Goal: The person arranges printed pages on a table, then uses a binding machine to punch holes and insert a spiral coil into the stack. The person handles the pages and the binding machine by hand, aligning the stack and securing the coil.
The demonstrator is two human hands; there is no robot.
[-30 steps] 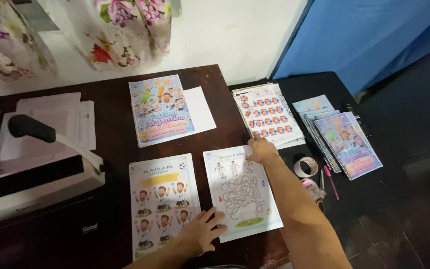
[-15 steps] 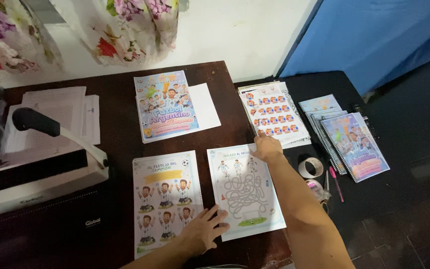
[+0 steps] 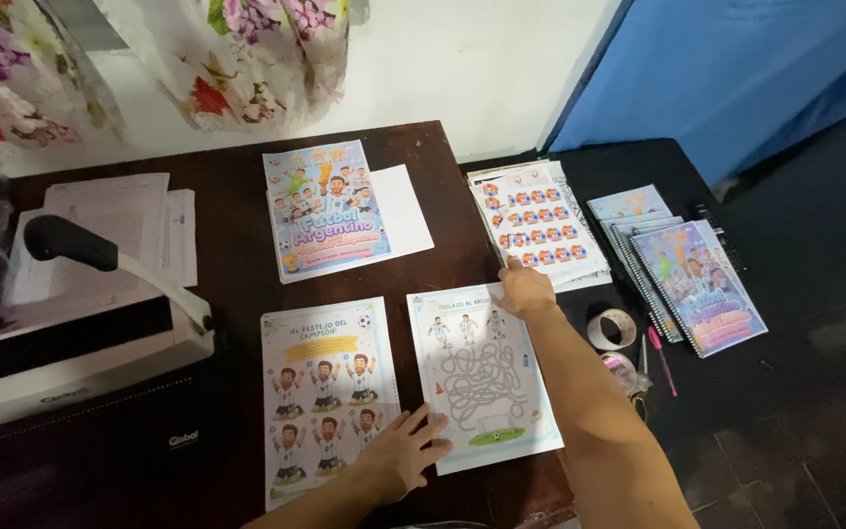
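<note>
Near edge of the dark wooden surface (image 3: 237, 264): left hand (image 3: 399, 456) lies flat, fingers (image 3: 425, 431) spread apart and pressing down across the seam between two printed sheets, clamped on nothing. The left one, the figure sheet (image 3: 325, 397), has rows of cartoon players; the maze sheet (image 3: 482, 377) lies just right of it, side by side, edges near touching. Right hand (image 3: 526, 292) reaches further out, fingers together-ish and flat, resting on the maze sheet's far right corner, fingertips just short of the sticker-sheet stack (image 3: 536, 225); can't tell if anything is pinched under them. Judgement on handling: single sheets, very light, floppy, slide easily on the smooth wood, crease if grabbed mid-page; best taken at a corner or edge, lifted with a fingertip first, other palm holding the neighbour still. Left of the sheets a binding machine (image 3: 80, 343) with a black-handled lever. Right side, on black cloth: tape roll (image 3: 611, 328), pink pen (image 3: 662, 360), then a fanned pile of spiral-bound booklets (image 3: 697, 284), stiffer and heavier than the loose pages. Further out, colourful cover sheet (image 3: 325, 208) lying over a white blank page (image 3: 403, 211). Far left, plain paper stack (image 3: 119, 220). Floral fabric (image 3: 247, 49) hangs at the wall.
</note>
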